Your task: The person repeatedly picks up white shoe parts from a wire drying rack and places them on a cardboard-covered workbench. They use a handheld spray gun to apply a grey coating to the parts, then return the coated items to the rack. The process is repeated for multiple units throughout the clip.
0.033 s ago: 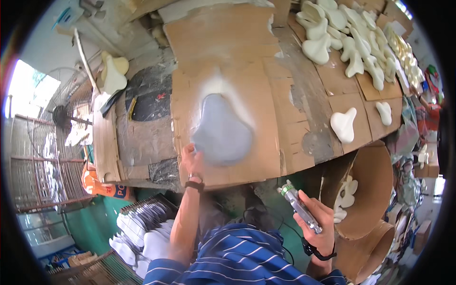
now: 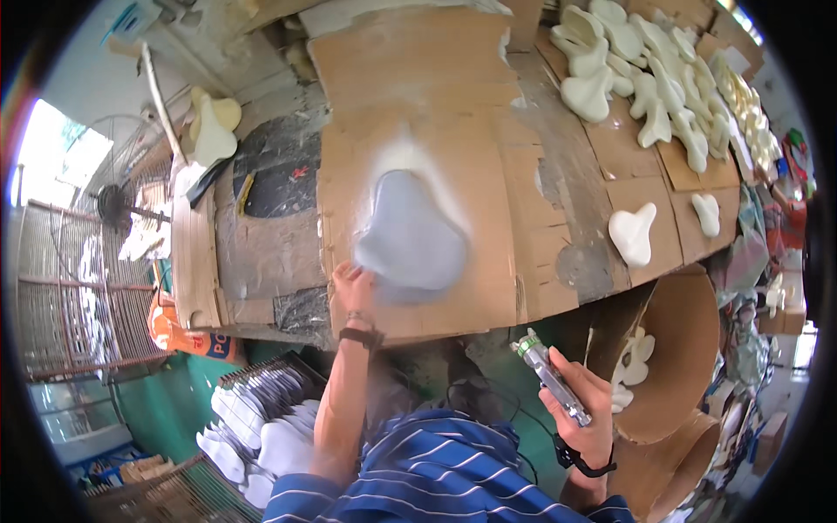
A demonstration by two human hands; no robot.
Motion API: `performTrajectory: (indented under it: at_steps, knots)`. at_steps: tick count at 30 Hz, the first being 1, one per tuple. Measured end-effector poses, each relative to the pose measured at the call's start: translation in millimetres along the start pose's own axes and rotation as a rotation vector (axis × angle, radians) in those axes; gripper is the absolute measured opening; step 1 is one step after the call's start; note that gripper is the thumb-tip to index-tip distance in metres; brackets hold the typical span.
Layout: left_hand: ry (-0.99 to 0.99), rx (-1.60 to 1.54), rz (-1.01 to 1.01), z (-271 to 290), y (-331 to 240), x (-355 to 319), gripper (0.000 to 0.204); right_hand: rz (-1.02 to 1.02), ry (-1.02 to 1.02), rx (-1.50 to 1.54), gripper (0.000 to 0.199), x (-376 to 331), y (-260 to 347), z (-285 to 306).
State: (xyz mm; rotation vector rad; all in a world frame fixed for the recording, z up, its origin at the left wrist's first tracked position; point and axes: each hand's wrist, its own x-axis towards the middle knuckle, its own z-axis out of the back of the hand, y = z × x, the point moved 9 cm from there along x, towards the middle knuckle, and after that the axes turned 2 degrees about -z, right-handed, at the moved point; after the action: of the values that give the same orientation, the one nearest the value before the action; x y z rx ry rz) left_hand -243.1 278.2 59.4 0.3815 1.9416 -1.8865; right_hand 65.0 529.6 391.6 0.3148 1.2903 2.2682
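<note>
A grey bicycle-saddle-shaped pad (image 2: 411, 231) sits on the cardboard-covered table in front of me, its narrow end pointing away. Pale overspray rings its far end, and a darker grey band shows under its near edge. My left hand (image 2: 352, 286) is at the pad's near left corner, with fingers curled closed against its edge; the fingertips are partly hidden. Off the table's front edge, my right hand (image 2: 582, 403) is wrapped round a metal spray gun (image 2: 551, 376) with a green ring near its nozzle. The gun points up and to the left, toward the table.
Cream saddle-shaped pads (image 2: 588, 91) are heaped at the far right, with a single pad (image 2: 633, 234) nearer. Below the table's right edge stands a cardboard drum (image 2: 684, 349) with pads inside. A rack of grey-white pads (image 2: 283, 444) stands low left. A fan (image 2: 113, 207) is beyond.
The grey pad's near edge looks slightly raised, showing the darker band beneath it. My left hand has shifted slightly away from me with it. The spray gun has hardly moved.
</note>
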Motion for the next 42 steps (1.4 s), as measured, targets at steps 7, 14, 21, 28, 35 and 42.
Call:
performTrajectory:
  at_steps: [7, 14, 21, 28, 35, 42]
  knots:
    - [0.517, -0.880, 0.260, -34.2, -52.7, 33.0, 0.028, 0.084, 0.097, -0.061, 0.057, 3.9, 42.1, -48.9]
    - [0.472, -1.110, -0.177, 86.1, -256.7, -82.5, 0.059, 0.069, 0.257, -0.079, 0.047, 3.1, 76.7, -139.5]
    - [0.131, -1.389, -0.265, 289.5, -177.2, -87.5, 0.058, 0.169, 0.474, -0.115, 0.048, -8.5, 127.6, -245.6]
    - [-0.419, -1.464, -0.291, 474.8, -76.7, -84.3, 0.050, 0.183, 0.710, -0.278, 0.055, -28.5, 161.8, -334.3]
    - [-0.719, -1.462, -0.379, 669.0, -49.1, -39.3, 0.034, 0.239, 0.774, -0.319, 0.054, -47.4, 196.1, -404.5]
    - [-0.839, -1.484, -0.444, 771.5, 12.3, -70.4, 0.043, 0.316, 0.858, -0.332, 0.048, -71.1, 223.4, -463.7]
